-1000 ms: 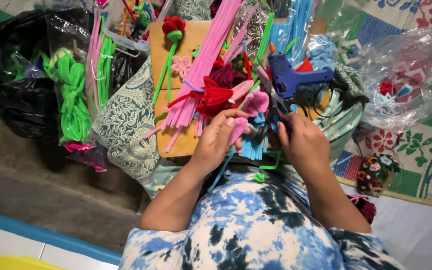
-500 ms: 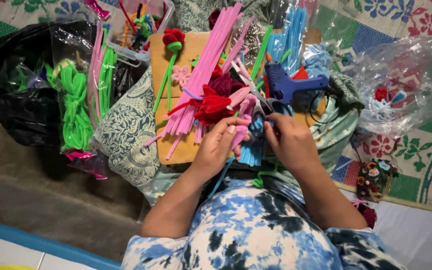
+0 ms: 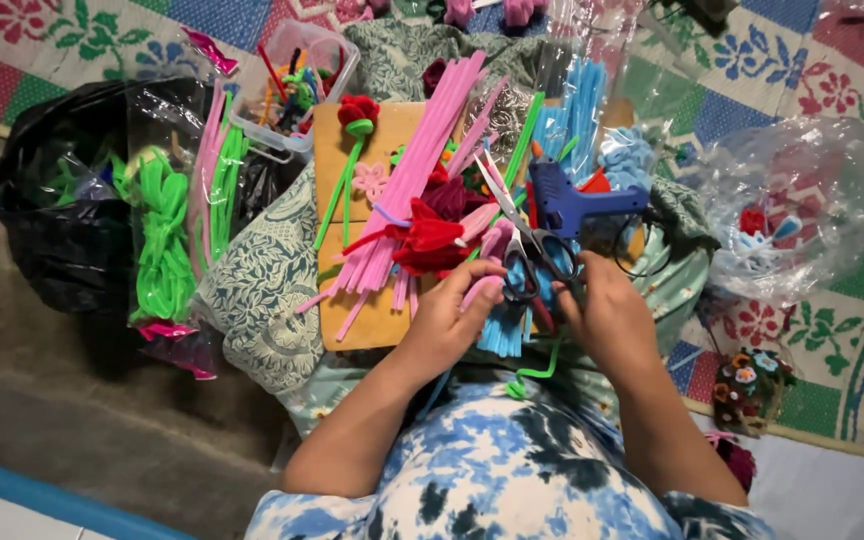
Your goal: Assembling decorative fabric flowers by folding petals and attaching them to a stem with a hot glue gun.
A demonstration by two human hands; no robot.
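My left hand point(image 3: 449, 312) pinches a short pink pipe cleaner point(image 3: 479, 289) over my lap. Just to its right, my right hand point(image 3: 607, 315) grips the black handles of a pair of scissors point(image 3: 524, 238), whose blades point up and left across the pile. Right below the scissors lie a red pipe-cleaner flower point(image 3: 427, 236) and a long bundle of pink pipe cleaners point(image 3: 422, 170), both on a wooden board point(image 3: 352, 150). A blue glue gun point(image 3: 574, 205) rests just above my right hand.
A bag of green pipe cleaners point(image 3: 157, 240) and a black plastic bag point(image 3: 47, 200) lie at the left. A clear tub point(image 3: 337, 60) of craft bits stands at the back. A crumpled clear bag point(image 3: 802, 215) and a small flower ornament point(image 3: 747, 385) sit on the patterned mat point(image 3: 842, 90) at the right.
The scissors have come up in my right hand, blades now over the pink bundle. My left hand has closed in on the pink piece beside them.
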